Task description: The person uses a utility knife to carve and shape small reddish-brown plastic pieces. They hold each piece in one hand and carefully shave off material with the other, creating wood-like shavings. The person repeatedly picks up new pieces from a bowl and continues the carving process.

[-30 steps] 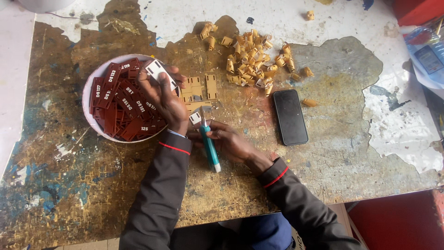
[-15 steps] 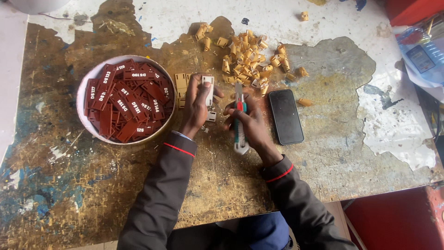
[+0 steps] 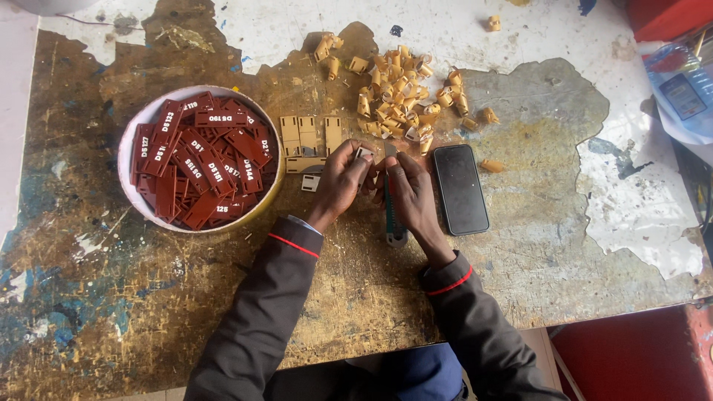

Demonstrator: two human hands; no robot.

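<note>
Two hands are at work over one worn table (image 3: 89, 297): the left hand (image 3: 338, 182) and the right hand (image 3: 412, 197). There is one round bowl (image 3: 132, 141) heaped with dark red tags (image 3: 200, 160), too many and too overlapped to count. One black phone (image 3: 460, 188) lies flat. One green-handled cutter (image 3: 394, 223). The tan curled pieces (image 3: 401, 100) number several dozen.
</note>
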